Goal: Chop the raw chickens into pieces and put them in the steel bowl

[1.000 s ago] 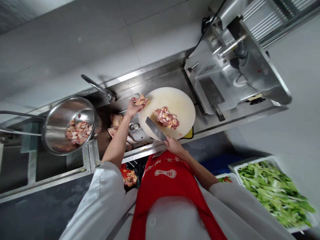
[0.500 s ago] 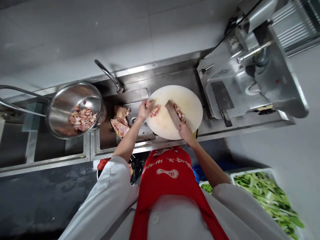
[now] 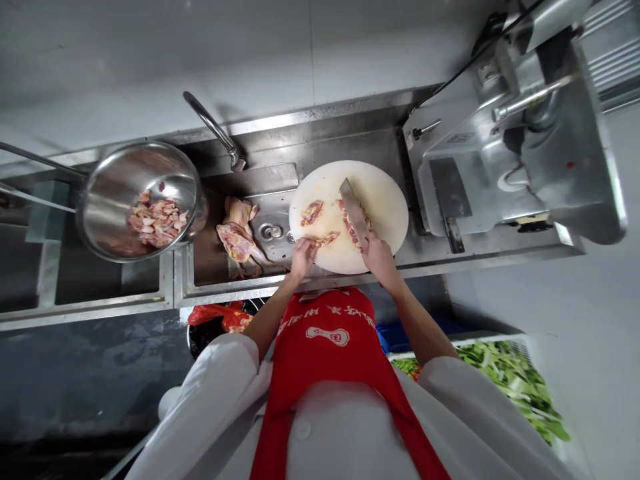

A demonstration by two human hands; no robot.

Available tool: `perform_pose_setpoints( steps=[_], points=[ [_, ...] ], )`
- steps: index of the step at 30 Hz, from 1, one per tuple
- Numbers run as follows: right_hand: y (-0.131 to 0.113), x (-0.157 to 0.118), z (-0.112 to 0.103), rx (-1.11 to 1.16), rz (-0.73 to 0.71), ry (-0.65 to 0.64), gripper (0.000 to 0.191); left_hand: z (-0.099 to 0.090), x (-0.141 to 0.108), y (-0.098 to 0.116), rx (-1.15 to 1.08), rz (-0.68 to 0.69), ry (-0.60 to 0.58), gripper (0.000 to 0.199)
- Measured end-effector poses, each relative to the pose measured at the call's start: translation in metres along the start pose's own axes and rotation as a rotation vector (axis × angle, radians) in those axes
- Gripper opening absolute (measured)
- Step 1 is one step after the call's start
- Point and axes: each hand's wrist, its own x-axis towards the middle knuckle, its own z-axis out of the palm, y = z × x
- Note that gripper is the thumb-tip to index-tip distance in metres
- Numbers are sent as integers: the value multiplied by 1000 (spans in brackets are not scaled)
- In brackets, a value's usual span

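On the round white cutting board (image 3: 385, 200), my right hand (image 3: 379, 257) is closed on the handle of a cleaver (image 3: 353, 208). Its blade lies over a row of chopped meat (image 3: 345, 217). At the board's lower left, my left hand (image 3: 303, 257) pinches the end of a thin strip of meat (image 3: 327, 239). Another piece of meat (image 3: 311, 213) rests above that hand. To the left, a raw bird carcass (image 3: 239, 233) lies in the sink.
A steel bowl (image 3: 105, 200) holding meat pieces stands at the left, near a faucet (image 3: 215, 130). A second cleaver (image 3: 450, 193) lies by a steel machine (image 3: 565, 147) on the right. Crates of green vegetables (image 3: 515, 380) sit low at the right.
My left hand has moved down to the board's lower left edge and now holds a meat strip. The cleaver, in my right hand, stays over the chopped meat. The view has shifted slightly.
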Motion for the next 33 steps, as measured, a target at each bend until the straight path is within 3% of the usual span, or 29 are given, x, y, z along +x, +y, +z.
perform_pose_setpoints(
  steps=[4,7,9,12,14,17,20,23,29,33],
  points=[
    [-24,10,-30,89,-31,277,38,22,17,5,-6,66,-25,7],
    [-38,13,-28,165,-42,420,44,33,21,7,1,56,-18,6],
    [-44,12,-10,143,-22,355,43,34,19,7,-10,63,-16,7],
    [-44,12,25,47,14,44,35,31,16,5,-24,79,-21,9],
    [-38,16,41,14,19,-88,33,27,16,4,-17,90,-39,11],
    [-22,27,45,10,-1,-114,37,23,15,4,0,113,-56,13],
    [-6,34,33,12,-28,-148,37,21,13,3,26,134,-57,14],
    [-3,33,21,-9,-36,-111,32,19,11,1,30,140,-68,15],
    [-25,13,-1,1,-22,219,42,16,8,-3,2,152,-74,15],
    [-33,-11,4,3,-13,270,45,20,4,-6,7,149,-34,15]
  ],
)
